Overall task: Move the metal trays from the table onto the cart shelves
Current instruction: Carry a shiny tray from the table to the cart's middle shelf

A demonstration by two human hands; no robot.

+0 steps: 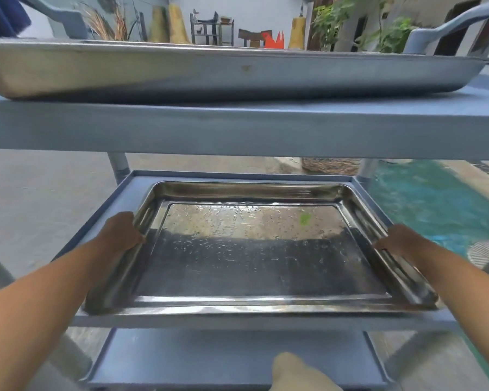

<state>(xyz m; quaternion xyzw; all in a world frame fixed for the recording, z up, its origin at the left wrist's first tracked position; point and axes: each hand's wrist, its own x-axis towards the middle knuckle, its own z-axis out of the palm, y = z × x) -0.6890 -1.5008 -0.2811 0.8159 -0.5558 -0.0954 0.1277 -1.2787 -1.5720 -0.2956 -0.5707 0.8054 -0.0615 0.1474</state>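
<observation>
A shiny metal tray (254, 261), wet with droplets, lies on the middle shelf (108, 221) of a grey-blue cart. My left hand (122, 234) grips the tray's left rim and my right hand (398, 239) grips its right rim. The tray's near edge overhangs the shelf's front slightly. A second, larger metal tray (181, 71) rests on the cart's top shelf (237, 125), seen from the side. The bottom shelf (195, 359) shows below with no tray on it.
Cart legs (119, 167) stand at the corners and cart handles (449, 24) rise at the top. A pale knee or foot (297, 373) shows at the bottom. A turquoise patch of floor (435, 201) lies to the right. Plants and orange cones stand far behind.
</observation>
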